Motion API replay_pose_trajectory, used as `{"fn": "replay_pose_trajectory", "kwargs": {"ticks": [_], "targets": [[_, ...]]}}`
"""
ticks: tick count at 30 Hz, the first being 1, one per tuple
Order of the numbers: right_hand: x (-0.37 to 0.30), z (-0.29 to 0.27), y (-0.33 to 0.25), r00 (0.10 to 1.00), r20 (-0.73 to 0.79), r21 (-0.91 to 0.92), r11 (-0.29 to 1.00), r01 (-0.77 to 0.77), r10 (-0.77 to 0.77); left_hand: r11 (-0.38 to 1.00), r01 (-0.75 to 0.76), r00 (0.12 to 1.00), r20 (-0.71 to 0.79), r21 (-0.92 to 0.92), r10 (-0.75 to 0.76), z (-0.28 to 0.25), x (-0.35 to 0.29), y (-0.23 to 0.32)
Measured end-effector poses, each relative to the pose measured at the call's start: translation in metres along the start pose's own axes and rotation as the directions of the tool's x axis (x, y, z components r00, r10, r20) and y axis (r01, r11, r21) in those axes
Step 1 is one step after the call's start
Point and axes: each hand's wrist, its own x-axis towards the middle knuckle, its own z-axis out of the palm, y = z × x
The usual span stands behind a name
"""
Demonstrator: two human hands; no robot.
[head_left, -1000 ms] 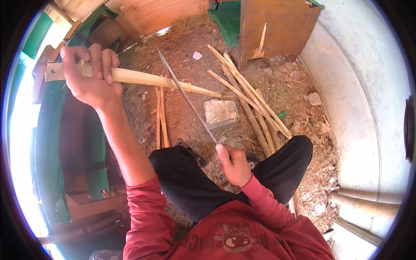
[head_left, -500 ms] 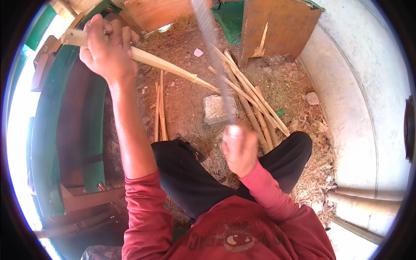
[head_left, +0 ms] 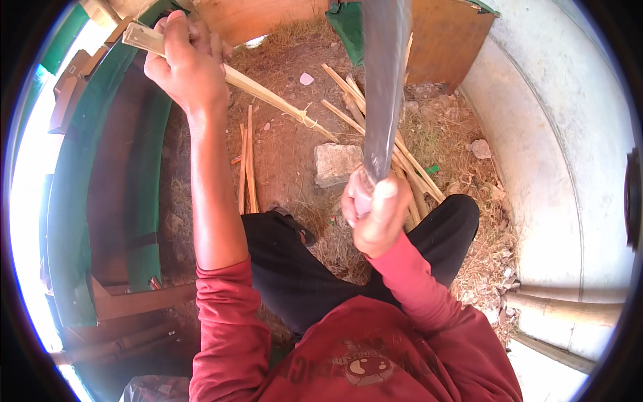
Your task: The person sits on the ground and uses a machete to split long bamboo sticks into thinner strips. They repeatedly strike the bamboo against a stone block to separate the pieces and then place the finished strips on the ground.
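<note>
My left hand (head_left: pixel 191 67), at the upper left, is closed around the thick end of a pale bamboo stick (head_left: pixel 268 98). The stick slants down to the right, and its thin tip rests by the near-white stone block (head_left: pixel 337 164). A curled shaving hangs from the stick near that tip. In my right hand (head_left: pixel 377 213) is the handle of a machete (head_left: pixel 384 87), its broad grey blade raised upright and slightly blurred. The blade covers part of the bamboo pieces (head_left: pixel 418 171) that lie heaped behind it.
Two thin strips (head_left: pixel 250 161) lie left of the stone. A brown wooden panel (head_left: pixel 445 43) stands at the back, beside a pale curved wall (head_left: pixel 536 154) on the right. Green-edged shelving (head_left: pixel 74 221) lines the left side. Dry grass and stones cover the dirt floor.
The machete has swung from leaning left to nearly upright, its blade now turned broad side on. My left hand and the bamboo stick have shifted slightly right, and a shaving now curls off the stick.
</note>
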Motion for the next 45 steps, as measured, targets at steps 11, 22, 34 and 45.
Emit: {"fn": "replay_pose_trajectory", "kwargs": {"ticks": [11,22,34,45], "targets": [[-0.057,-0.063,0.155,0.486,-0.150,-0.308,0.427,-0.850,0.861,0.998,-0.033,0.999,-0.006,-0.057,0.033,-0.017,-0.003,-0.002],[-0.019,-0.009,0.068,0.980,-0.020,-0.055,0.978,-0.199,0.198,0.999,0.025,0.996,0.084,-0.020,-0.023,0.001,-0.007,0.003],[0.010,0.011,0.046,0.972,-0.030,-0.126,0.964,-0.235,0.233,0.999,0.027,1.000,0.001,0.030,-0.027,-0.014,0.000,-0.004],[-0.001,0.021,0.096,0.840,-0.052,-0.459,0.734,-0.500,0.540,1.000,-0.011,0.997,-0.071,0.007,0.011,-0.030,0.004,-0.015]]}}
